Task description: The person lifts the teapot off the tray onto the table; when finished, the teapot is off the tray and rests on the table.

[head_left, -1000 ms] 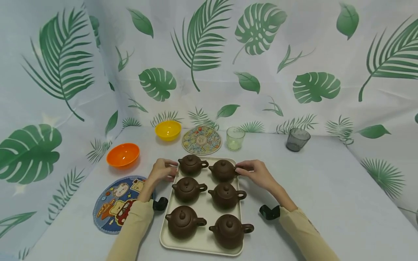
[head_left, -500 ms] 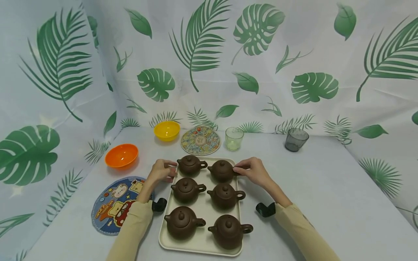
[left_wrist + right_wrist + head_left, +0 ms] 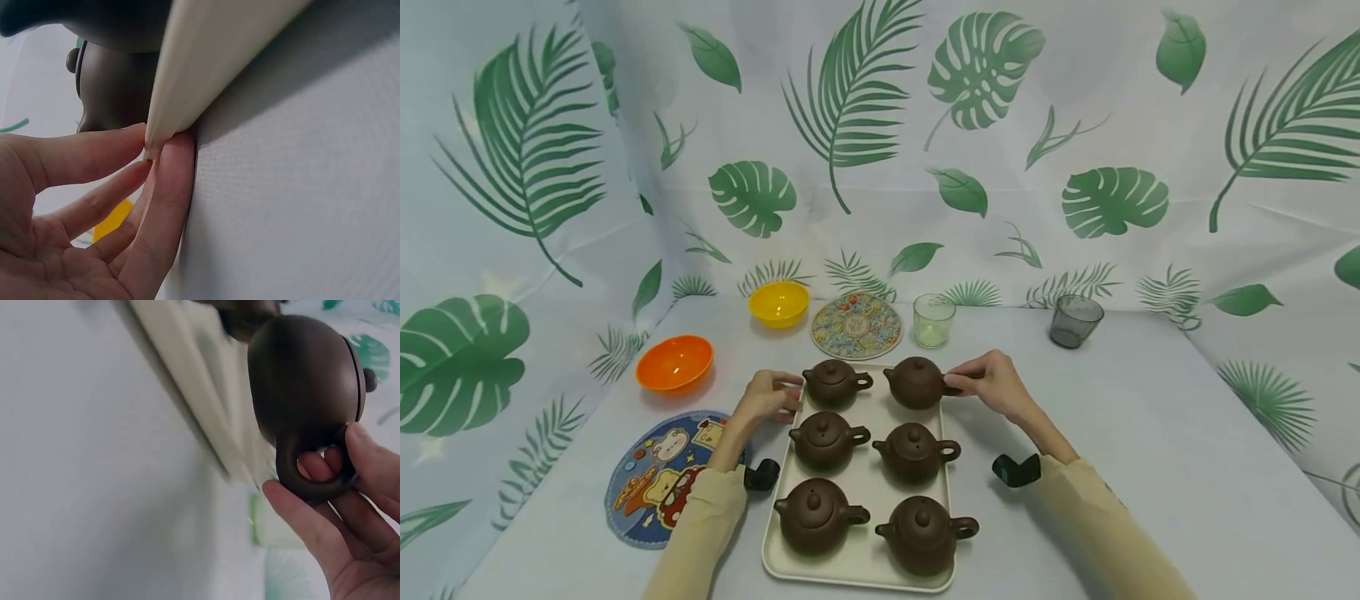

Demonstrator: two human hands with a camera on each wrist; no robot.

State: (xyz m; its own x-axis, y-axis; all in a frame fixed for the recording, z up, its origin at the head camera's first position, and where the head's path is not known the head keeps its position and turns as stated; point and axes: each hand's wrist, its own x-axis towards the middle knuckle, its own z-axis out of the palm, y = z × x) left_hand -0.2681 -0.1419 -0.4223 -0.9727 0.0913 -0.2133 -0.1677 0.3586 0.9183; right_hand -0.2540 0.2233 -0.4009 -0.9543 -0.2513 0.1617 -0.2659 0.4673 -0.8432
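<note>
In the head view, several dark brown teapots stand in two columns on a cream tray (image 3: 865, 560). My right hand (image 3: 996, 383) grips the handle of the far right teapot (image 3: 916, 383), its spout pointing left. The right wrist view shows this teapot (image 3: 306, 375) raised above the tray rim (image 3: 187, 369), fingers through and around its handle. At the tray's far left corner is my left hand (image 3: 767, 396). Its thumb and fingers pinch the tray rim (image 3: 178, 81) in the left wrist view, with other teapots (image 3: 115, 84) just behind.
A blue cartoon placemat (image 3: 658, 483) and an orange bowl (image 3: 674, 365) lie left of the tray. Behind it are a yellow bowl (image 3: 778, 305), a round patterned mat (image 3: 856, 327) and a green glass (image 3: 933, 321). A grey glass (image 3: 1075, 322) stands at the back right.
My right hand has lifted the far right teapot by its handle, up and slightly away from its spot. The left hand stays at the tray's rim. The whole view has shifted slightly.
</note>
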